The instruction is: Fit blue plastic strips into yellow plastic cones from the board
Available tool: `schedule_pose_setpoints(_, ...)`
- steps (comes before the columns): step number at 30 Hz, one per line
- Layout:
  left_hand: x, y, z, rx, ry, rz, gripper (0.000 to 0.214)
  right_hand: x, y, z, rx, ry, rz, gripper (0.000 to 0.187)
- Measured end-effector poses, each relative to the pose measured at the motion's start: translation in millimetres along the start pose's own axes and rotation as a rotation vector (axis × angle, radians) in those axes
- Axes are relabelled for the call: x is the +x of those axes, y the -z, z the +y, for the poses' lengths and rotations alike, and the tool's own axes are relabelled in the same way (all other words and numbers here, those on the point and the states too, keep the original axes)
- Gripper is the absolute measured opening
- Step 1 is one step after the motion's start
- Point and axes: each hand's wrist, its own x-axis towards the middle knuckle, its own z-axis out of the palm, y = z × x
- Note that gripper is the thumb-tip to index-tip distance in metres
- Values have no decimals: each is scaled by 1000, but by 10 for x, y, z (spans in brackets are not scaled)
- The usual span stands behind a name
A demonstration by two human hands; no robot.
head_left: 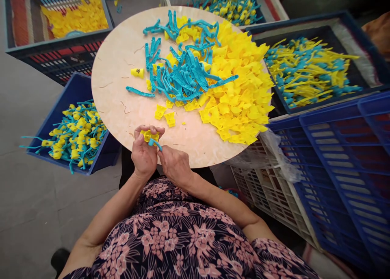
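Near the front edge of the round table (112,108), my left hand (144,155) is closed around a yellow plastic piece (146,136). My right hand (176,165) pinches a thin blue plastic piece (159,147), whose rounded end lies against the yellow one. Whether the two are joined I cannot tell. Just beyond my hands lie a few loose yellow pieces (170,119). A heap of blue plastic strips (189,73) covers the middle of the table, and a large pile of yellow plastic pieces (240,92) fills its right side. One yellow cup-shaped piece (137,73) lies apart at the left.
A blue bin (102,159) at the left holds joined yellow-and-blue parts (77,134). Beyond the table stand a crate of yellow pieces (82,14) and a crate of mixed parts (240,4). Another dark crate (317,102) sits at right, above stacked blue crates (344,161).
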Motion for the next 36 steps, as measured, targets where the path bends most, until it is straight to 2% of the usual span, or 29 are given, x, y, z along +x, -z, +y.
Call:
schedule_pose_setpoints(4, 9, -8, -1, 17, 24, 42, 13, 8, -32, -8, -62, -1, 16, 31)
schedule_pose_setpoints(10, -18, 23, -63, 56, 6, 115, 10, 49, -92, -16, 12, -85, -171, 31)
schedule_pose_setpoints(14, -9, 62, -81, 78, 10, 146, 11, 108, -80, 22, 94, -32, -267, 30)
schedule_pose_setpoints(19, 28, 103, -75, 45, 48, 121, 11, 117, -122, 46, 9, -66, -230, 33)
schedule_pose_setpoints(22, 52, 155, -86, 31, 88, 144, 11, 115, -140, 44, -28, -16, -260, 33)
schedule_pose_setpoints(26, 116, 205, -77, 18, 128, 128, 14, 173, -100, 23, -19, -68, -248, 37)
schedule_pose_setpoints(31, 155, 176, -45, -1, 226, 179, 18, 269, -30, 56, -5, -90, -288, 37)
schedule_pose_setpoints(36, 120, 162, -73, -46, 278, 102, 27, 320, 18, 119, 10, -176, -293, 39)
